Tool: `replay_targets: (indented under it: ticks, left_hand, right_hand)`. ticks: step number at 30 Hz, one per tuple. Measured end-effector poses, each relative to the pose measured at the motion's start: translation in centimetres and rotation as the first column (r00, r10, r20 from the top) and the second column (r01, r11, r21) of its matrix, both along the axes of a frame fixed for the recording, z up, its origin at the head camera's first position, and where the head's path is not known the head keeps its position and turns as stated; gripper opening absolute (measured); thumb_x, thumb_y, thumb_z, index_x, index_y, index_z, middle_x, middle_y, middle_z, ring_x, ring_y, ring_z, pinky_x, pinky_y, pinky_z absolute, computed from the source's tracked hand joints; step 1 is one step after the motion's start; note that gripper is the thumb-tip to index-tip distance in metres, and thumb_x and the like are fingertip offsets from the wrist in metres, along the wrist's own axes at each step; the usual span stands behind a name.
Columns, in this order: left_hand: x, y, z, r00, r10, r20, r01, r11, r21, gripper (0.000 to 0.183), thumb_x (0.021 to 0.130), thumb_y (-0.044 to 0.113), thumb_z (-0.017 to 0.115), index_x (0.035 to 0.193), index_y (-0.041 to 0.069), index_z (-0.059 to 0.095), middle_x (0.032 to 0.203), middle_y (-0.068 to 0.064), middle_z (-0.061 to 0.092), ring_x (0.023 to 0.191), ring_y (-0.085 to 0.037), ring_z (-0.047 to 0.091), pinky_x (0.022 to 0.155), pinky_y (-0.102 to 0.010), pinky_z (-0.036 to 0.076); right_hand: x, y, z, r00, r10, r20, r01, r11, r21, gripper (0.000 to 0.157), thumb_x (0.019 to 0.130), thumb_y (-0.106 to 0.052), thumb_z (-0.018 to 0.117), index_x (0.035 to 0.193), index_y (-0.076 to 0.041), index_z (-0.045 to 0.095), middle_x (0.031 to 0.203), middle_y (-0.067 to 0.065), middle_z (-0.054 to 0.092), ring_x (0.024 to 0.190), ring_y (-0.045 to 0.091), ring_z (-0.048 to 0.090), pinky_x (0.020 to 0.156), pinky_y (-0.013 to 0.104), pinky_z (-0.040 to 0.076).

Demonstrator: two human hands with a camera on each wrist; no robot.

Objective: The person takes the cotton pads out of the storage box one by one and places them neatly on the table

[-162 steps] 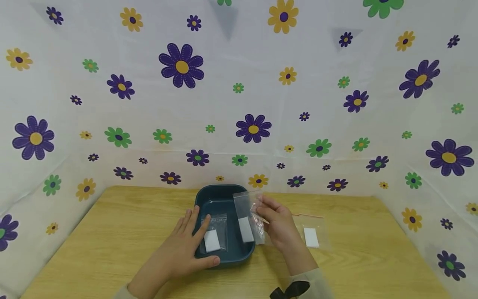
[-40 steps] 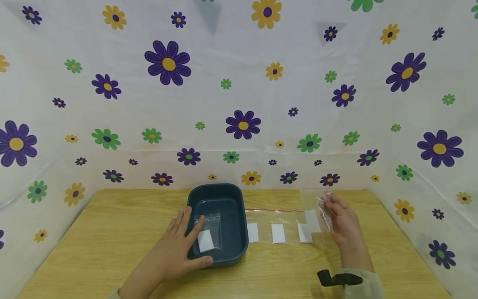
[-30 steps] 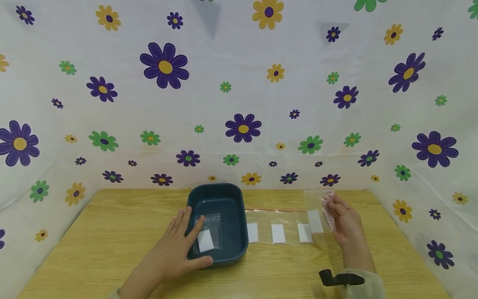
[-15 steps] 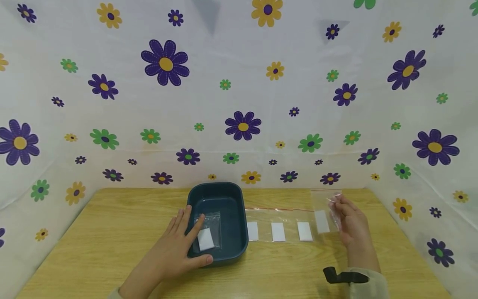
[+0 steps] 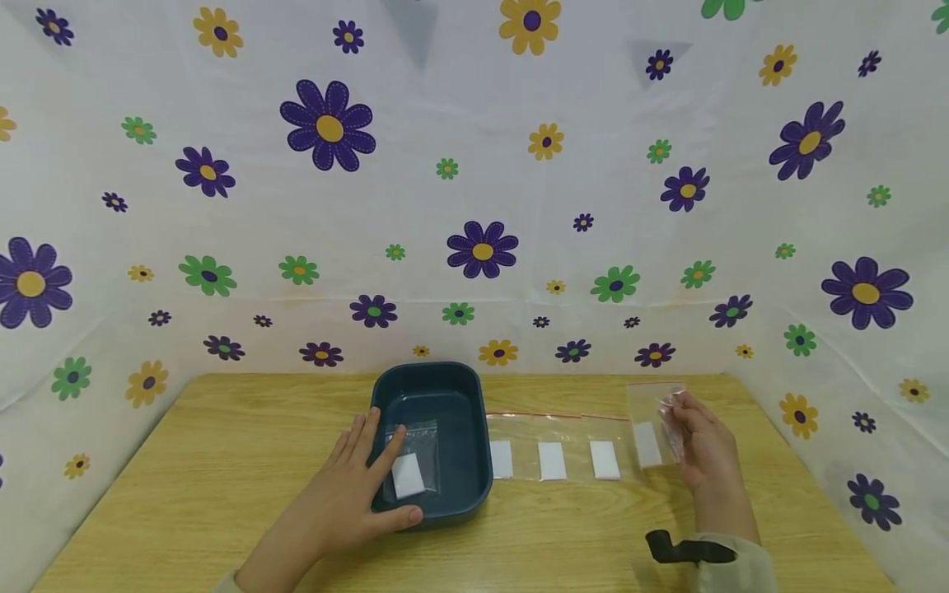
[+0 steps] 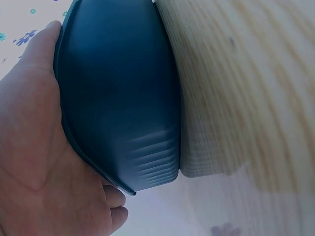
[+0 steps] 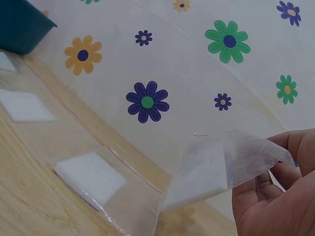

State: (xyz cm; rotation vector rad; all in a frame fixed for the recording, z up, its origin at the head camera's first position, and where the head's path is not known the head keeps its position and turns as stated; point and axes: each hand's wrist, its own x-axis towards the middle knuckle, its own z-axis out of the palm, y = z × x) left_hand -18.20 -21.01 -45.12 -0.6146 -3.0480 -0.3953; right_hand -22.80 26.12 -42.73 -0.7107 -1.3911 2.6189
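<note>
My right hand (image 5: 708, 449) pinches the right side of a clear zip bag (image 5: 638, 408) with a white block (image 5: 647, 445) in it. In the right wrist view, that bag (image 7: 197, 172) is tilted, its lower edge close over the table at the end of a row of bags. My left hand (image 5: 352, 486) lies with spread, straight fingers on the left rim of a dark teal bin (image 5: 463, 502). Inside the bin is another zip bag (image 5: 430, 441) with a white block (image 5: 409, 476), partly hidden by the fingers. The left wrist view shows the palm against the bin's rim (image 6: 60, 93).
Right of the bin, three flat bags with white blocks (image 5: 552, 460) lie in a row on the wooden table (image 5: 563, 535), red seals toward the back. A flower-printed cloth (image 5: 415, 189) stands behind and at both sides.
My right hand first held the bag beside the bin, then carried it right to the row's end; lately it moved slightly right and lower. The left hand stayed on the rim.
</note>
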Motion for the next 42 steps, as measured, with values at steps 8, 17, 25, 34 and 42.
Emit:
replay_targets:
  ticks: [8,17,25,34,42]
  left_hand:
    - [0.1,0.0,0.1,1.000,0.000,-0.001,0.000,1.000,0.004,0.106,0.079,0.085,0.051,0.159,0.019,0.028,0.167,-0.021,0.003,0.153,-0.043,0.002,0.120,-0.061,0.015]
    - [0.2,0.0,0.0,1.000,0.001,-0.007,-0.001,1.000,0.008,0.106,0.079,0.084,0.051,0.159,0.019,0.029,0.166,-0.022,0.003,0.153,-0.043,0.002,0.120,-0.060,0.015]
    - [0.1,0.1,0.1,1.000,0.005,0.009,-0.005,1.000,0.001,0.107,0.078,0.085,0.051,0.159,0.019,0.028,0.167,-0.021,0.002,0.153,-0.043,0.001,0.120,-0.061,0.014]
    - [0.1,0.1,0.1,1.000,0.002,0.006,-0.002,1.000,0.005,0.106,0.079,0.084,0.052,0.159,0.019,0.027,0.167,-0.021,0.002,0.153,-0.043,0.002,0.120,-0.060,0.013]
    - [0.1,0.1,0.3,1.000,0.000,0.017,0.000,1.000,0.003,0.106,0.079,0.084,0.051,0.159,0.019,0.027,0.166,-0.022,0.002,0.153,-0.043,0.001,0.120,-0.061,0.013]
  right_hand:
    - [0.0,0.4,-0.4,1.000,-0.004,0.006,0.004,1.000,-0.022,0.026,0.098,-0.006,0.061,0.099,-0.026,0.078,0.098,-0.009,0.073,0.092,0.003,0.068,0.080,0.016,0.055]
    - [0.1,0.9,-0.8,1.000,-0.003,0.017,0.004,0.998,-0.058,0.037,0.098,-0.006,0.061,0.131,-0.023,0.066,0.101,-0.009,0.073,0.093,0.003,0.067,0.082,0.016,0.055]
    - [0.1,1.4,-1.4,0.999,0.041,-0.005,-0.041,0.993,-0.110,0.025,0.098,-0.005,0.061,0.094,-0.022,0.079,0.093,-0.008,0.073,0.087,0.003,0.068,0.080,0.016,0.055]
    - [-0.1,1.9,-2.4,0.998,0.057,0.005,-0.055,0.990,-0.133,0.041,0.102,-0.003,0.049,0.079,-0.020,0.077,0.086,-0.005,0.072,0.080,0.004,0.068,0.074,0.015,0.056]
    - [-0.2,2.0,-2.8,0.998,0.038,0.046,-0.032,0.993,-0.114,0.039,0.101,-0.004,0.051,0.078,-0.022,0.076,0.086,-0.007,0.070,0.081,0.003,0.066,0.073,0.015,0.055]
